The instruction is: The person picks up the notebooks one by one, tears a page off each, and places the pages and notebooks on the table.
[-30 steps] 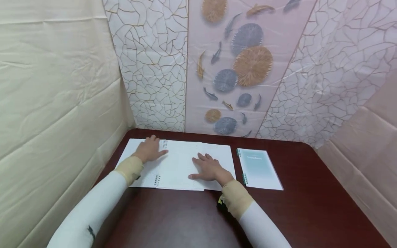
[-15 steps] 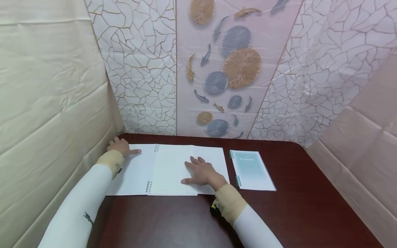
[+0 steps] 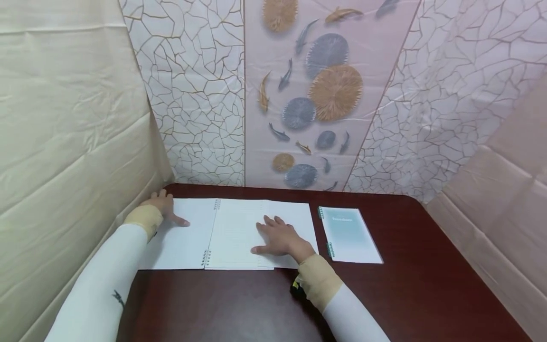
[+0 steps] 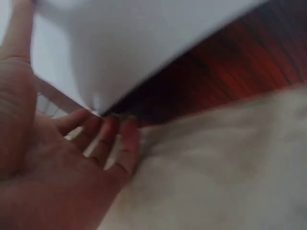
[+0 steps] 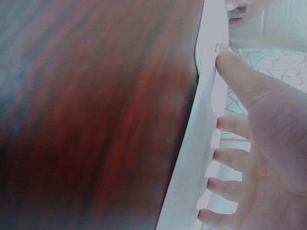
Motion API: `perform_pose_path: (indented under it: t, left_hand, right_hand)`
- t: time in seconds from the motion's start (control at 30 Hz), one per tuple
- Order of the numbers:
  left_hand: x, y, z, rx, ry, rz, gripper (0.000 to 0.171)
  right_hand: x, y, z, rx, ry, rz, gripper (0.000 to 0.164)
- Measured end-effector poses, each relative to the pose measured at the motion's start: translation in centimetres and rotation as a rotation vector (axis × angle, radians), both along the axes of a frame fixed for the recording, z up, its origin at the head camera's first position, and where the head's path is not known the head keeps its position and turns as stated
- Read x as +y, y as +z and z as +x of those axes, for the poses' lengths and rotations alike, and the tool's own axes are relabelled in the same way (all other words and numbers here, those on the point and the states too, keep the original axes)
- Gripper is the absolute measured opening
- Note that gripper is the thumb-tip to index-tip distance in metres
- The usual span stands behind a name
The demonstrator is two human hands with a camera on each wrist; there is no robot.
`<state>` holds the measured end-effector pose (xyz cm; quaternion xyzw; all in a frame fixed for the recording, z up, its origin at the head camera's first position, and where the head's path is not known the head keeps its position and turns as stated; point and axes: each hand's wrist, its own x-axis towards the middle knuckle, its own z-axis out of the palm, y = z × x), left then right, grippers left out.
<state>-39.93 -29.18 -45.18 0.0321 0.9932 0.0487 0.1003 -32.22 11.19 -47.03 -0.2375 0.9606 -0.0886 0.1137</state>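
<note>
A white spiral notebook [image 3: 237, 223] lies spread out on the dark red table, wire rings between its left page [image 3: 183, 249] and the middle one. Another white sheet [image 3: 295, 210] extends on its right. My left hand [image 3: 164, 205] is at the far left edge, thumb over the left page. In the left wrist view its fingers [image 4: 103, 141] reach out by the page's corner, near the beige cloth; whether they touch the paper is unclear. Spread fingers of my right hand [image 3: 279, 237] rest on the right part of the notebook; the right wrist view shows its fingertips [image 5: 221, 155] against the paper.
A second spiral notebook [image 3: 352, 237], closed, with a teal and white cover, lies to the right of the open one. Beige cloth [image 3: 77, 156] hangs close along the table's left side. A patterned sheet [image 3: 205, 95] covers the wall behind the table [image 3: 239, 304].
My left hand has moved left, from near the rings to the notebook's left edge, its thumb now lower on the page. The right hand keeps its place. The head view has turned slightly.
</note>
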Motion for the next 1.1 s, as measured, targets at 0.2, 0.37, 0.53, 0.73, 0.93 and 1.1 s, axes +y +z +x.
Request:
perform_pose_path:
  t: [0.2, 0.37, 0.53, 0.73, 0.93, 1.1]
  left_hand:
    - [0.1, -0.4, -0.3, 0.101, -0.09, -0.092, 0.15]
    - [0.9, 1.0, 0.5, 0.093, -0.105, -0.162, 0.145]
    - [0.3, 0.0, -1.0, 0.11, -0.143, -0.228, 0.155]
    - [-0.3, -0.7, -1.8, 0.126, -0.156, -0.237, 0.16]
    - [-0.2, 0.0, -1.1, 0.132, -0.166, -0.214, 0.152]
    - [0.4, 0.4, -0.7, 0.099, -0.142, -0.132, 0.148]
  right_hand:
    - [0.5, 0.0, 0.0, -0.001, 0.005, -0.01, 0.089]
    - [0.5, -0.1, 0.0, 0.01, 0.011, 0.009, 0.089]
    - [0.4, -0.3, 0.0, 0.016, 0.002, 0.022, 0.09]
    - [0.3, -0.2, 0.2, 0.03, 0.007, 0.045, 0.089]
    - [0.3, 0.1, 0.2, 0.029, 0.022, 0.046, 0.088]
    - [0.5, 0.0, 0.1, 0.02, 0.014, 0.033, 0.089]
